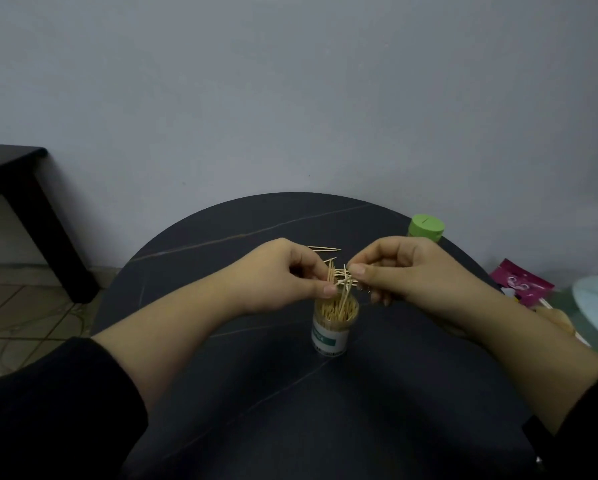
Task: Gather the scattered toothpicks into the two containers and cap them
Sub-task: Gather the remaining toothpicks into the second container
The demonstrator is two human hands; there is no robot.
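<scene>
2 hands hover together just above the open container [332, 327] on the table [256, 393], left hand [283, 271] and right hand [398, 268] both pinching a tangled bunch of toothpicks [341, 277], with a green-capped container [426, 227] at the far-right edge.

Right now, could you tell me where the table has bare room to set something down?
Bare: the near table between the forearms, before the open container; also far left, beyond the left hand. Crowded: above the container, where left and right hand pinch toothpicks; loose toothpicks lie behind.
</scene>
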